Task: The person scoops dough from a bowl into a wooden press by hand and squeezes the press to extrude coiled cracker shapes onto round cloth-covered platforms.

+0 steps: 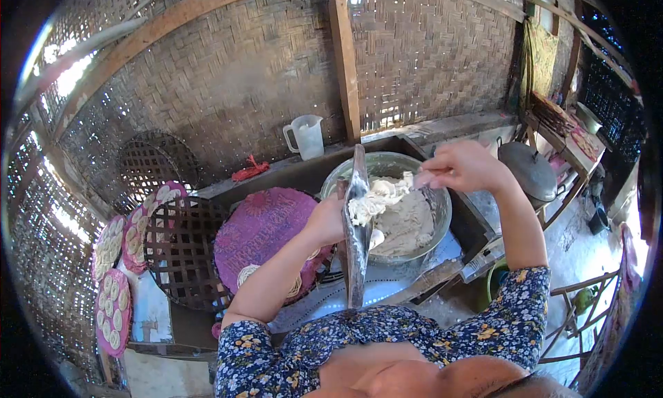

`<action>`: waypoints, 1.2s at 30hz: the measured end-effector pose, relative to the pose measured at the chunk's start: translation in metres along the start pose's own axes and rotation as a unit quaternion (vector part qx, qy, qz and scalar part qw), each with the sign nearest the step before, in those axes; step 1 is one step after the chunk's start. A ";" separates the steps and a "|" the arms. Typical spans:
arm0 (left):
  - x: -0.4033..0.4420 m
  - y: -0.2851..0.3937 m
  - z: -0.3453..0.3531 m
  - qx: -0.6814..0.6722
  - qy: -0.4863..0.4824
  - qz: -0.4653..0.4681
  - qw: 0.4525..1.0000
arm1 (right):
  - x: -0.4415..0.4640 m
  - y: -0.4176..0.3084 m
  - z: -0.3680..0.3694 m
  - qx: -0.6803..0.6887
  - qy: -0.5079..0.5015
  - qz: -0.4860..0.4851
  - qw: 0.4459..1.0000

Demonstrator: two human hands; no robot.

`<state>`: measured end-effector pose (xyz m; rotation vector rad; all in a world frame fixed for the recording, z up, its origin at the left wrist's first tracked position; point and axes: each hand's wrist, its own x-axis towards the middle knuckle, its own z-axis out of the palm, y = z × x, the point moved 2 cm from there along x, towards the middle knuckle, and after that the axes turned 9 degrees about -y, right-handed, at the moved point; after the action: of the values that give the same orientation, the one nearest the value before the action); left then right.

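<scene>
My left hand [327, 222] is wrapped round a long dark wooden tool [356, 260], held on edge over the near left side of a basin. White floury smears and clumps of pale dough [380, 198] cling to its right face. To the right, over the basin's far rim, is my right hand [464, 167], fingers curled together by the dough's right end. Whether a bit of dough is between them is unclear. The wide metal basin [447, 225] holds a mass of greyish dough [407, 229]. Left of it, a purple patterned cloth [259, 225] has pale coiled strands at its near edge.
A clear plastic jug [308, 137] stands behind the basin by the woven wall. Dark woven baskets [183, 253] lean at left, near purple rounds [112, 312] bearing pale coils. At right are a lidded pot [528, 170] and a wooden bench [570, 146].
</scene>
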<state>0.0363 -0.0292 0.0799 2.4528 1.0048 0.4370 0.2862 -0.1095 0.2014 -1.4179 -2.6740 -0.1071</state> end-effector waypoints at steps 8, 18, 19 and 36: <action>0.007 0.001 -0.004 -0.026 -0.009 -0.090 0.996 | 0.037 -0.091 0.029 -0.331 0.120 -0.100 0.931; 0.027 -0.077 0.019 0.001 0.028 -0.037 0.999 | 0.000 -0.043 -0.016 -0.180 0.262 0.006 0.948; 0.021 -0.046 0.011 -0.040 0.034 -0.061 0.997 | 0.002 -0.039 -0.011 -0.178 0.273 0.010 0.945; 0.032 -0.043 0.011 -0.019 -0.024 -0.091 0.995 | 0.020 -0.055 0.029 -0.193 0.193 -0.045 0.961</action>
<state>0.0383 0.0183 0.0516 2.3015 1.1769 0.3310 0.2276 -0.1203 0.1749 -1.2007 -2.4676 -0.8621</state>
